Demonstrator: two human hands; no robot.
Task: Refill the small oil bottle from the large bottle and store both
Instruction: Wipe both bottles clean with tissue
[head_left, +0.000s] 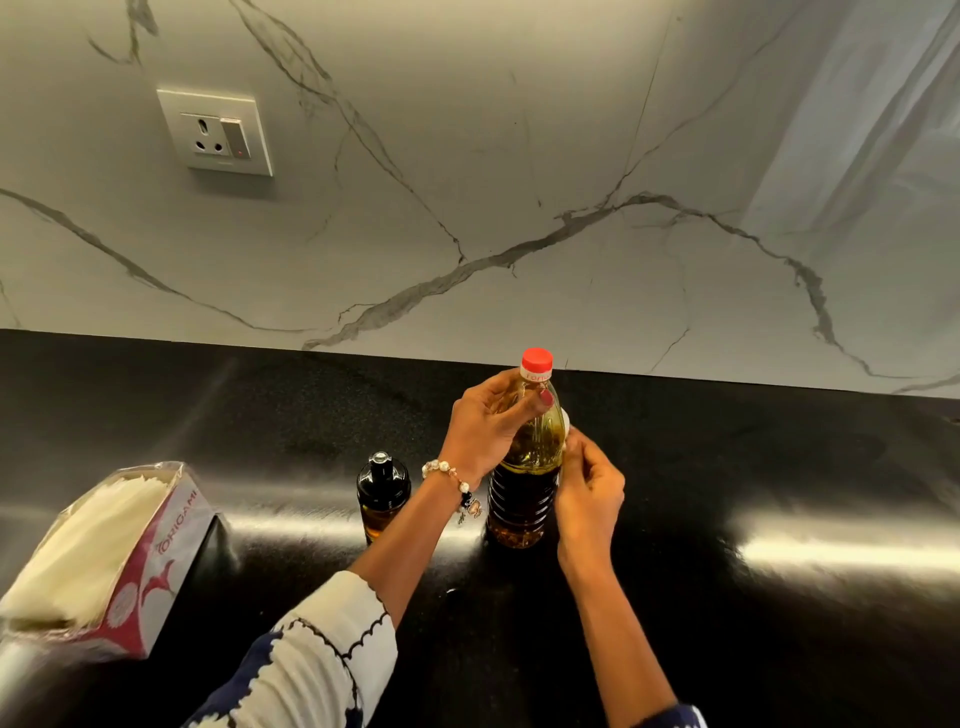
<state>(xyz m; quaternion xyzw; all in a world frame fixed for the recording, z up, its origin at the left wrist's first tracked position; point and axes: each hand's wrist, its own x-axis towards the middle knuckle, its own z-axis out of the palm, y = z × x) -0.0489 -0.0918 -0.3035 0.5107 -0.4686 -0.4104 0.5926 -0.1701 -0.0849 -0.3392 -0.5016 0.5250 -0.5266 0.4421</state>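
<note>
Left hand grips large bottle at shoulder; right hand curled beside it, hold unclear; red cap on; steady base on bench, then unscrew

Tabletop glossy black stone; wall smooth veined marble; large bottle clear ribbed plastic; small bottle dark, glossy.

Black counter bears large bottle; small bottle; seemingly a napkin pack.
</note>
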